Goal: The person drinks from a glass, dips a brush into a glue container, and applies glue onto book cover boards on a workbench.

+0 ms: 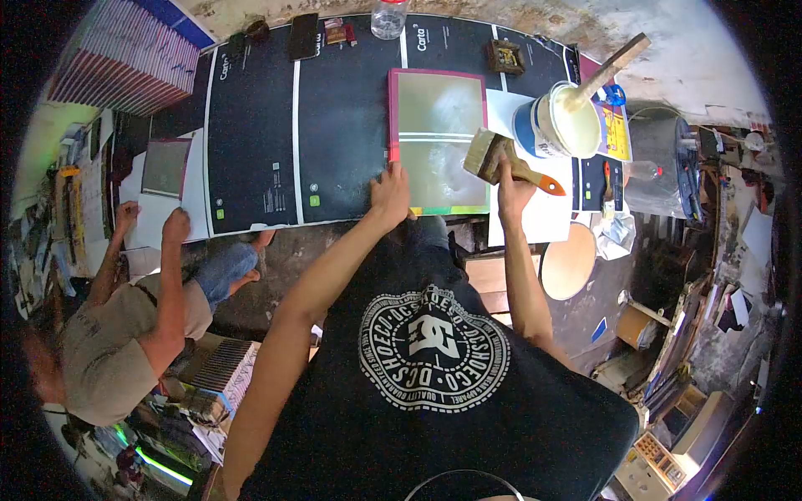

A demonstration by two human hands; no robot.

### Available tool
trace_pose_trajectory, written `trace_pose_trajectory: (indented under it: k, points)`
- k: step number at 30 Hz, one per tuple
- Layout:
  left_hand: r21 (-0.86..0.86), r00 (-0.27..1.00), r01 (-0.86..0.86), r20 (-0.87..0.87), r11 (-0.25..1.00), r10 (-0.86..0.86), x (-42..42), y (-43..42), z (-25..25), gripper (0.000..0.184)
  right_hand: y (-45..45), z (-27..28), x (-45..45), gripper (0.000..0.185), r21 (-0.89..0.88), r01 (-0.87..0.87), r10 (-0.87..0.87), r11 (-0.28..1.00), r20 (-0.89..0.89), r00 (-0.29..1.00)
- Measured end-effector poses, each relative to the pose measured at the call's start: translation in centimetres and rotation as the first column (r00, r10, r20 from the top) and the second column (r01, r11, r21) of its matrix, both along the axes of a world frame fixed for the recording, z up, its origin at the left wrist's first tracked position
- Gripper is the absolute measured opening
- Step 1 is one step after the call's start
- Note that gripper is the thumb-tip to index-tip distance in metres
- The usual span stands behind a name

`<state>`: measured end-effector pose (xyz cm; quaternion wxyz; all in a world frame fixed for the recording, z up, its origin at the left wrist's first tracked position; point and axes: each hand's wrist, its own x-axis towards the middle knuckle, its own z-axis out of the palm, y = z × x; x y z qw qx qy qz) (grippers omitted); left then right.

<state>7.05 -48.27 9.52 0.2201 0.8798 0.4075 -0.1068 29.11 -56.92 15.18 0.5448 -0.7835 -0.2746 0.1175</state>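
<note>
A flat greyish panel with pink edging point(443, 102) lies before me, a white line across its middle and a yellow-green strip along its near edge. Patches of its surface look wet and whitish. My left hand point(389, 196) grips the panel's near left edge, fingers closed. In my right hand point(512, 185) is a wide paintbrush point(481, 155) with an orange-tipped handle, its bristles over the panel's right side. Just beyond that hand stands a bucket point(528, 125) of cream-coloured paste. A wooden stick point(614, 67) leans out of it.
Black boards marked "Carta" point(251, 125) cover the table. A clear jar point(388, 18), a phone-like dark slab point(303, 37) and a small box point(505, 57) lie along the back. At left, a co-worker point(117, 334) handles another panel point(166, 167) near a tall stack point(129, 63).
</note>
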Motion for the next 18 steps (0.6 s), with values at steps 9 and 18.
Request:
trace_pose_trajectory:
  k: [9, 18]
  points:
    - [0.073, 0.999, -0.041, 0.003, 0.997, 0.040, 0.5, 0.2, -1.4, 0.085, -2.5, -5.2, -1.7, 0.030, -0.293, -0.204, 0.254, 0.934, 0.144, 0.957]
    - [0.013, 1.000, 0.006, -0.028, 1.000, -0.005, 0.4, 0.5, 1.0, 0.095, -7.6, -0.7, 4.4, 0.027, -0.233, 0.188, -0.105, 0.954, 0.329, 0.938]
